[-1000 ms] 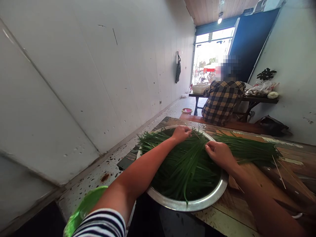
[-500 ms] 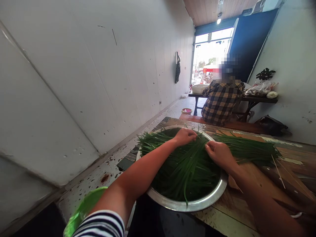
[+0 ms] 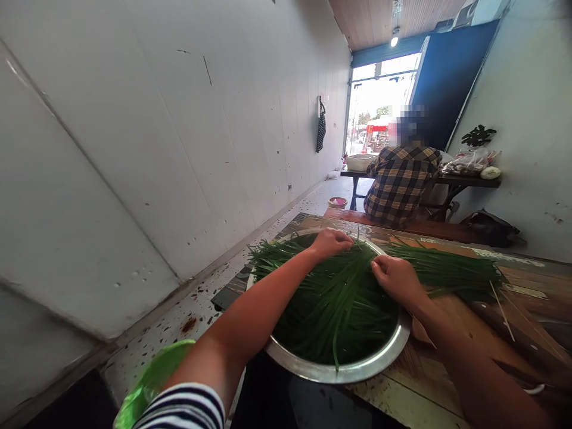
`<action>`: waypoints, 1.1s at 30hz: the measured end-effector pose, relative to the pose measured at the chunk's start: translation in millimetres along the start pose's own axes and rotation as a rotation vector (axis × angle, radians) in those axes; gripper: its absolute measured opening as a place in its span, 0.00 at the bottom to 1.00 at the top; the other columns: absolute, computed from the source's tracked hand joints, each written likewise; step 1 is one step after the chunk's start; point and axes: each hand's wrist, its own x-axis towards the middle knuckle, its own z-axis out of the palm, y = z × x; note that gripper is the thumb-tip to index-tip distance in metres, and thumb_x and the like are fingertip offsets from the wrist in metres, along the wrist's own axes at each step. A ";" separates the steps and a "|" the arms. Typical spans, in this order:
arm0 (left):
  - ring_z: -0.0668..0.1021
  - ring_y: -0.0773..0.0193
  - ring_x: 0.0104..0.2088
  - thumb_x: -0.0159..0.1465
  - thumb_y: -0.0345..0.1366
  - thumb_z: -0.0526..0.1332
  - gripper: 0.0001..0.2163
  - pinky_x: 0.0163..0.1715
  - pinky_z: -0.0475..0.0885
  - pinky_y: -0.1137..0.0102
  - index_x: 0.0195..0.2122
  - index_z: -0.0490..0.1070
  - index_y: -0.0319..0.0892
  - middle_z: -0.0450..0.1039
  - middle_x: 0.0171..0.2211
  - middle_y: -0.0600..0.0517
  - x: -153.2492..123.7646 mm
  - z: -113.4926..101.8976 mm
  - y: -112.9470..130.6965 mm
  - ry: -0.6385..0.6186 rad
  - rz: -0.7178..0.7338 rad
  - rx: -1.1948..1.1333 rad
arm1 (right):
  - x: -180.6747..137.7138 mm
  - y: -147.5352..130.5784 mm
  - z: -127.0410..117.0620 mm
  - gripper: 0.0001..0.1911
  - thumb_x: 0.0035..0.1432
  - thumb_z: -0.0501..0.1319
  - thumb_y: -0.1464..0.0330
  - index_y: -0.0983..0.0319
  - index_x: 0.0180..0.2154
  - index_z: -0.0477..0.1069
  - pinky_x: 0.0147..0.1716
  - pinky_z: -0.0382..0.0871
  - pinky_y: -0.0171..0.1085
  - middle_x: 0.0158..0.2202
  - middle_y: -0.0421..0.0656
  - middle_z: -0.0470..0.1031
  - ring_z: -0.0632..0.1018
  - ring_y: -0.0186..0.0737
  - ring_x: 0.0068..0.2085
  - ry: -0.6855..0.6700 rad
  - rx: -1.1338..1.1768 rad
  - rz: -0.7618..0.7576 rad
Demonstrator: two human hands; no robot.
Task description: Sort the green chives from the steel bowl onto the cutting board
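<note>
A loose bunch of long green leaves (image 3: 342, 292) lies in a wide metal basin (image 3: 339, 376), fanning from the far right side of the rim down toward the near edge, where one blade droops onto the metal. More of the same leaves fill the basin around it and bristle over its left rim. The person's right hand (image 3: 397, 276) is at the basin's right rim, thumb and fingers curled closed on the upper part of the bunch. The left hand (image 3: 331, 243) reaches across from the left, above the far part of the leaves, its fingertips together near the tips of the bunch — whether a blade is pinched between them is too small to tell. A striped sleeve (image 3: 185, 408) covers the upper part of that arm. The basin rests on a wooden table (image 3: 402, 393), with a second pile of leaves (image 3: 451, 268) just beyond the right hand and a thin pale stalk (image 3: 503, 310) near that pile's right end. On the speckled floor at left stands a bin lined with a green bag (image 3: 154, 381). Farther off, a person in a plaid shirt (image 3: 402, 182) sits facing away on a reddish bench (image 3: 438, 229) at a dark table (image 3: 473, 180) — a white tub (image 3: 360, 162) to the left, a clear plastic bag (image 3: 465, 162) to the right. A checked cloth (image 3: 321, 126) hangs on the pale wall.
</note>
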 end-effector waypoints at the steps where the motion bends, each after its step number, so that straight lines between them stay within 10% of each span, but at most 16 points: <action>1: 0.75 0.69 0.27 0.54 0.33 0.62 0.08 0.30 0.70 0.75 0.32 0.77 0.36 0.77 0.27 0.51 0.6 0.5 -0.4 0.051 -0.019 -0.003 | -0.1 -0.2 -0.1 0.15 0.56 0.50 0.64 0.62 0.29 0.73 0.28 0.57 0.34 0.26 0.43 0.76 0.73 0.37 0.28 0.002 -0.004 -0.003; 33: 0.64 0.73 0.18 0.63 0.44 0.50 0.19 0.20 0.60 0.76 0.41 0.74 0.35 0.76 0.26 0.50 1.2 -0.8 1.9 0.049 -0.226 -0.109 | -1.1 -1.5 -1.2 0.15 0.57 0.50 0.64 0.61 0.28 0.73 0.27 0.56 0.34 0.25 0.42 0.76 0.73 0.36 0.27 0.001 0.020 -0.034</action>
